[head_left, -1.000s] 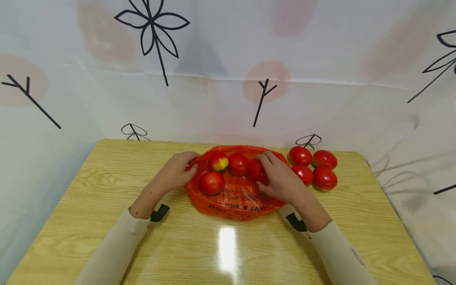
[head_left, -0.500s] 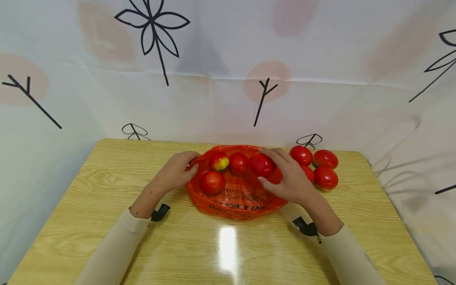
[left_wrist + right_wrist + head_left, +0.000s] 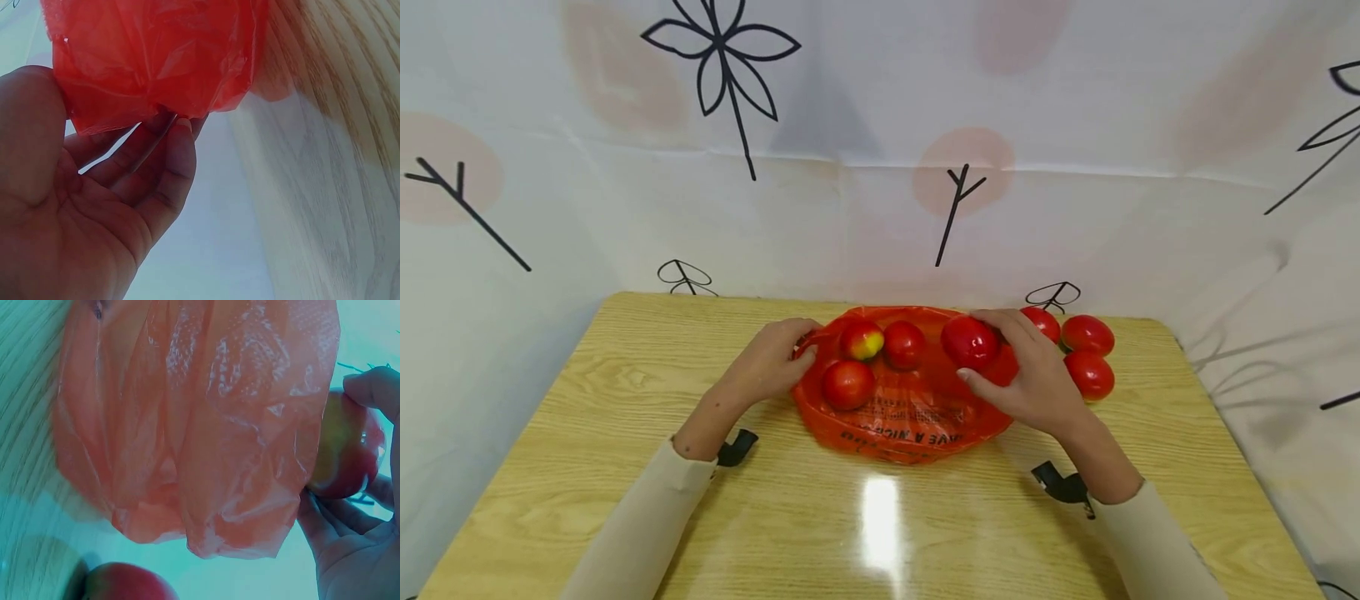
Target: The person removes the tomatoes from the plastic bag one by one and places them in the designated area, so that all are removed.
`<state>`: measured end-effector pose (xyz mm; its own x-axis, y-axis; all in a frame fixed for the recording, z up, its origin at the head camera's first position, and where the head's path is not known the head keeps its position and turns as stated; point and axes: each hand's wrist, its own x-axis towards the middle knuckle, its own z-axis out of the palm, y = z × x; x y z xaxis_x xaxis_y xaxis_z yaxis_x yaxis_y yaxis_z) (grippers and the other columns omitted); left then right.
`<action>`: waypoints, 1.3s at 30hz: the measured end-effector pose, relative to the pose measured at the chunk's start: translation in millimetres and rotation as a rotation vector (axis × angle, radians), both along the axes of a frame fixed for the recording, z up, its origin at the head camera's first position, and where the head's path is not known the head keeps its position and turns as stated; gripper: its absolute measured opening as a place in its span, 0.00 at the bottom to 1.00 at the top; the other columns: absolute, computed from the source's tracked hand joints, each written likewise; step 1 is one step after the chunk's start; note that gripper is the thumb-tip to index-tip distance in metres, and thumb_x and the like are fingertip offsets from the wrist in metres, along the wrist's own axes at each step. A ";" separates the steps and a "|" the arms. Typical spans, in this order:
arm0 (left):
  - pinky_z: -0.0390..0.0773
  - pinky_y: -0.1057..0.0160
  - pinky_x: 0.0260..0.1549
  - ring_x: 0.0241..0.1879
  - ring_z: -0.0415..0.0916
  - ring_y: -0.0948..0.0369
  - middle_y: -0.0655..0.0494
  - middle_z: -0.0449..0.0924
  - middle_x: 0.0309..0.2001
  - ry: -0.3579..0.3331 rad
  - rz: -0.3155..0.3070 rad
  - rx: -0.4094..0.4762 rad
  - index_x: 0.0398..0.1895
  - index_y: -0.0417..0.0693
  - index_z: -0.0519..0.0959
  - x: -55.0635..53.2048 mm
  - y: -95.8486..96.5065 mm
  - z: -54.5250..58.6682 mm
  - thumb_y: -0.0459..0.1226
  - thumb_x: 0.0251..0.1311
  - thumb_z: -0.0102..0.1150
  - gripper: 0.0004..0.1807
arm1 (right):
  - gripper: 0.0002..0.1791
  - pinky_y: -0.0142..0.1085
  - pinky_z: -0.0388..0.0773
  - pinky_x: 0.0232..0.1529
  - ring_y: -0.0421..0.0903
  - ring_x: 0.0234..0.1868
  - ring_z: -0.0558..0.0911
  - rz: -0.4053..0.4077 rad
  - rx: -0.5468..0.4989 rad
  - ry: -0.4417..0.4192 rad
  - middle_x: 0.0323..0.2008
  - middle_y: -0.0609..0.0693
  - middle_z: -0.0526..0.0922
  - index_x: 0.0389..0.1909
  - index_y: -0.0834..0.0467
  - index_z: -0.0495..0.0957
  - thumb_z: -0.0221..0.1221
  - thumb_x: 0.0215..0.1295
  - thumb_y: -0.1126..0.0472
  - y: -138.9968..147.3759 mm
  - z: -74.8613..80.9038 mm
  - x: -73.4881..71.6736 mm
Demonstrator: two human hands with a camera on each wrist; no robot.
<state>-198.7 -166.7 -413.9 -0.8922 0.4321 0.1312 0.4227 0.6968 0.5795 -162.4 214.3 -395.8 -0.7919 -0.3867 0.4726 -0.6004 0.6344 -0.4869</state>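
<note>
A red plastic bag [image 3: 917, 421] with dark print sits on the table, its mouth spread wide. My left hand [image 3: 767, 360] pinches its left rim; the left wrist view shows the thin plastic [image 3: 156, 62] between thumb and fingers. At the bag's right side my right hand [image 3: 1037, 375] holds a glossy red, oval fruit [image 3: 970, 341] over the mouth. In the right wrist view that fruit [image 3: 347, 447] has a yellowish side, and fingers and thumb curve round it. Inside the bag lie a round red fruit [image 3: 847, 384], another red one [image 3: 904, 344] and a red-and-yellow one [image 3: 860, 340].
Right of the bag, red fruits stand on the wooden table [image 3: 760, 517]; one is a red fruit [image 3: 1087, 335] near the back edge, another a red fruit [image 3: 1088, 375] in front of it. My right hand partly hides this group. A patterned cloth [image 3: 865, 225] hangs behind.
My right hand has moved rightward and appears to have risen with the oval fruit, which sat lower in the bag a second ago. The left hand has stayed at the rim.
</note>
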 end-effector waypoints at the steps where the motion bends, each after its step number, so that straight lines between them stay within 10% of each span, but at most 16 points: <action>1: 0.85 0.51 0.49 0.46 0.81 0.52 0.48 0.86 0.53 0.001 0.000 -0.001 0.59 0.40 0.83 0.0 0.4 0.1 0.32 0.72 0.55 0.16 | 0.43 0.50 0.87 0.51 0.48 0.61 0.80 -0.005 0.001 0.007 0.65 0.50 0.79 0.71 0.56 0.73 0.79 0.53 0.57 1.2 0.1 0.5; 11: 0.85 0.50 0.49 0.47 0.81 0.52 0.48 0.86 0.52 0.008 -0.011 0.005 0.58 0.39 0.83 1.5 1.6 0.5 0.32 0.72 0.56 0.16 | 0.44 0.23 0.77 0.53 0.48 0.59 0.81 -0.027 -0.050 0.023 0.64 0.51 0.80 0.70 0.59 0.72 0.79 0.51 0.62 12.7 0.6 4.6; 21: 0.85 0.53 0.46 0.44 0.80 0.53 0.49 0.87 0.51 0.004 -0.006 0.010 0.58 0.40 0.83 1.7 0.4 -0.2 0.32 0.72 0.56 0.15 | 0.43 0.31 0.79 0.52 0.52 0.61 0.79 -0.077 -0.045 0.053 0.65 0.54 0.79 0.72 0.59 0.72 0.76 0.53 0.64 20.9 2.1 0.2; 39: 0.84 0.54 0.45 0.42 0.79 0.54 0.49 0.87 0.49 0.017 -0.022 0.005 0.56 0.40 0.84 -1.1 0.4 -1.6 0.31 0.72 0.56 0.14 | 0.46 0.14 0.72 0.50 0.53 0.57 0.78 -0.155 -0.139 -0.032 0.63 0.60 0.76 0.71 0.64 0.68 0.78 0.50 0.72 54.8 7.6 -7.9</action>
<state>-199.8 -166.3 -415.6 -0.8801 0.4509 0.1487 0.4478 0.6845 0.5753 -170.4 269.1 -388.1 -0.8524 -0.1916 0.4865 -0.4835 0.6433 -0.5937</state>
